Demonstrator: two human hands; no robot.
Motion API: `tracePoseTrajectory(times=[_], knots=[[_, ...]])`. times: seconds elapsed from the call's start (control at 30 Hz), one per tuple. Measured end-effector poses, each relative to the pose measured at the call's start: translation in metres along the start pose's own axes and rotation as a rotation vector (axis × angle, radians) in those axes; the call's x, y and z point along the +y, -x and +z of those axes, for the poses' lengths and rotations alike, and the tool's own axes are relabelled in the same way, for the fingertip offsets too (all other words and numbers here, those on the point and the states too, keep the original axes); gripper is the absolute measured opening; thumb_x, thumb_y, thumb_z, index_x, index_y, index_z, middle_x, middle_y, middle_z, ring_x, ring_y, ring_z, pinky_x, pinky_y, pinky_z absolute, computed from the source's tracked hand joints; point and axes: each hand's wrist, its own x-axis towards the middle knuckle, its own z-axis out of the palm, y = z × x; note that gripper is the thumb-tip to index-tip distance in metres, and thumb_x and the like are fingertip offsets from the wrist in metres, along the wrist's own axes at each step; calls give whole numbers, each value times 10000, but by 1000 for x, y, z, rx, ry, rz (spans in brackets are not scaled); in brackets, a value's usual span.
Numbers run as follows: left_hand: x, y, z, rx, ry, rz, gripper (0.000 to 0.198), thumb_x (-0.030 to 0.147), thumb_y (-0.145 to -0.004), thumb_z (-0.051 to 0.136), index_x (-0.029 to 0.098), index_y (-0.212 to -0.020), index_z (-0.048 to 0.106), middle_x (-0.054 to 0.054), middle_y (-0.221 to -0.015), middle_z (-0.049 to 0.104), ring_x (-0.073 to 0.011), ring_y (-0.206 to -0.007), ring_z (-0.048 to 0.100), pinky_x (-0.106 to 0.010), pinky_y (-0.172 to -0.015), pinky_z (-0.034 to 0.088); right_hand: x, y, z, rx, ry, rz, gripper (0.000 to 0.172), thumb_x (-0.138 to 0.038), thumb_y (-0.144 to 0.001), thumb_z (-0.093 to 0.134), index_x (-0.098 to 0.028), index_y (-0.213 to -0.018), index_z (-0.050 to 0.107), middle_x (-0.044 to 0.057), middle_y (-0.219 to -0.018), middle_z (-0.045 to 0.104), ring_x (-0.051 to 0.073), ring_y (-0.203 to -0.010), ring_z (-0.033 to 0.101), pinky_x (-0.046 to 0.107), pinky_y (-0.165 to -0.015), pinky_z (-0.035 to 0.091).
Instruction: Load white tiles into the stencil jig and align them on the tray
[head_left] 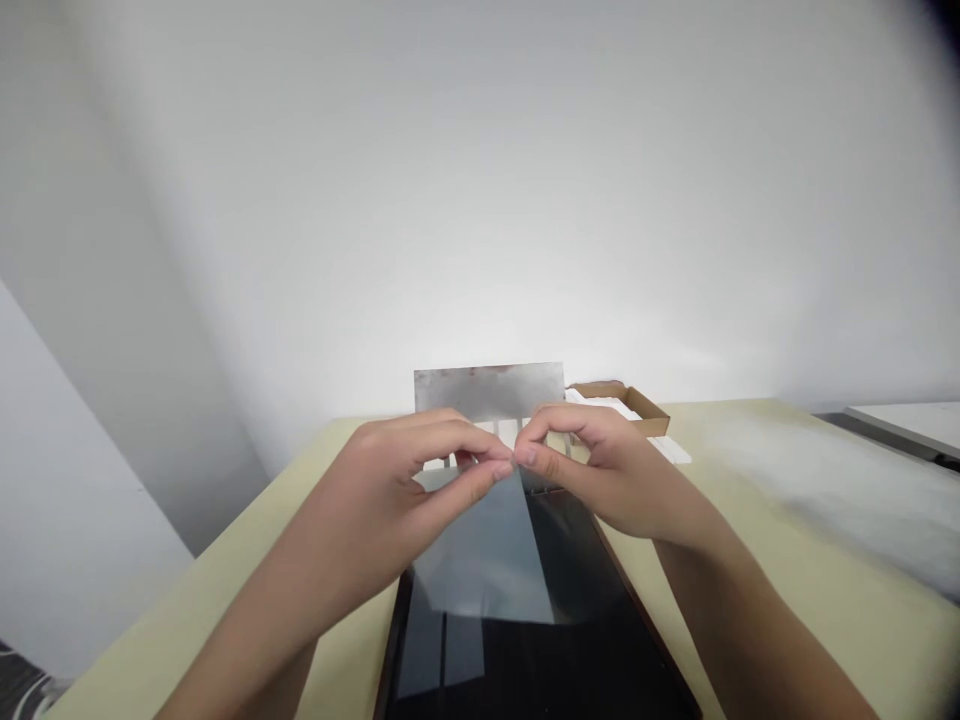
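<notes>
My left hand (405, 480) and my right hand (592, 465) meet above a dark glossy tablet (570, 640) that lies flat on the beige table (750, 560). Both hands are closed in a pinch, thumb against forefinger, on the top edge of a thin translucent film sheet (487, 560). The sheet hangs down from the fingertips over the tablet's far half. My fingertips nearly touch each other at the sheet's upper edge.
Behind the hands a grey metal plate (487, 390) stands upright against the white wall. An open cardboard box (626, 400) with white sheets sits at the back right. A grey surface (900, 425) adjoins the table's right side.
</notes>
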Motion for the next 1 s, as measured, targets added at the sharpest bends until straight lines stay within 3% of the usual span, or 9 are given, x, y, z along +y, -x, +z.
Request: tracePoseTrajectory(times=[0.27, 0.43, 0.6, 1.0], knots=[[3, 0, -2, -32, -9, 19, 120, 348, -1039, 668, 361, -988, 775, 83, -924, 756, -90, -807, 666, -173, -623, 477, 0, -1, -7, -68, -90, 76, 140, -371, -1000, 731, -237, -973, 762, -21, -909, 693, 125, -866, 596, 247, -773, 452], [6, -2, -2, -25, 15, 72, 139, 322, -1037, 671, 315, -956, 784, 50, -872, 753, -107, -759, 665, -198, -617, 474, -3, 1, -9, -140, -131, 39, 161, -383, -997, 735, -223, -982, 750, -4, -926, 700, 143, -882, 607, 272, -806, 465], [7, -1, -2, 21, -9, 117, 107, 294, -1030, 688, 307, -982, 783, 40, -879, 753, -114, -767, 667, -211, -634, 474, -6, 3, -6, -54, -66, 63, 175, -397, -1008, 716, -229, -976, 752, -6, -936, 712, 136, -858, 602, 266, -749, 454], [10, 2, 3, 95, -33, 258, 133, 206, -1027, 708, 294, -1119, 746, 48, -943, 744, -94, -833, 663, -210, -751, 490, -6, 8, -6, -91, -240, 88, 185, -384, -980, 761, -200, -962, 758, -3, -876, 670, 128, -820, 570, 265, -717, 417]])
